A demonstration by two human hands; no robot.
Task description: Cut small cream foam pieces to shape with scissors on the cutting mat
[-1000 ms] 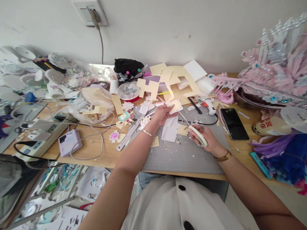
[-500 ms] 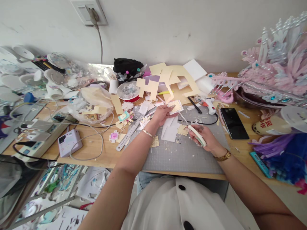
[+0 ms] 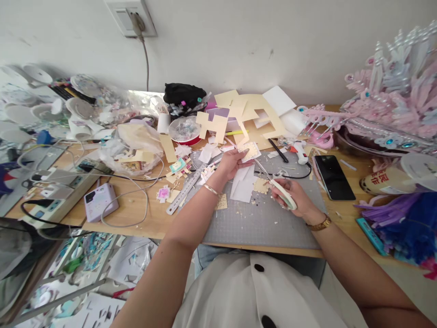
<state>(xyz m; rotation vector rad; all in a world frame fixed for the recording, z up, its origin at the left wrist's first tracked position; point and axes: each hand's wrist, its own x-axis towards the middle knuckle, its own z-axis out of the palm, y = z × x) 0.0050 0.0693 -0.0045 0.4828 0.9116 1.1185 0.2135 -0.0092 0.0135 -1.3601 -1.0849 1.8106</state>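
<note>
Pinched in my left hand (image 3: 234,162) is a small cream-and-white card piece (image 3: 249,151), held above the grey cutting mat (image 3: 262,228). My right hand (image 3: 294,197) is closed around the pale handles of scissors (image 3: 284,193), whose blades point up and left toward the card's lower right edge. White paper (image 3: 242,183) lies on the mat below my left hand. A cream scalloped piece (image 3: 261,185) rests between the hands, and another patterned cream piece (image 3: 221,202) sits beside my left forearm. Small scraps are scattered on the mat.
A steel ruler (image 3: 183,191) lies left of my left arm. Behind are cream sheets (image 3: 252,109), a black pen (image 3: 278,150) and a glue gun (image 3: 300,152). A phone (image 3: 334,177) and a drink cup (image 3: 385,180) stand right; a purple device (image 3: 100,202) and cables are left.
The scissors in my right hand have shifted slightly right and down, their handles a little farther from the card. My left hand keeps the card in nearly the same place.
</note>
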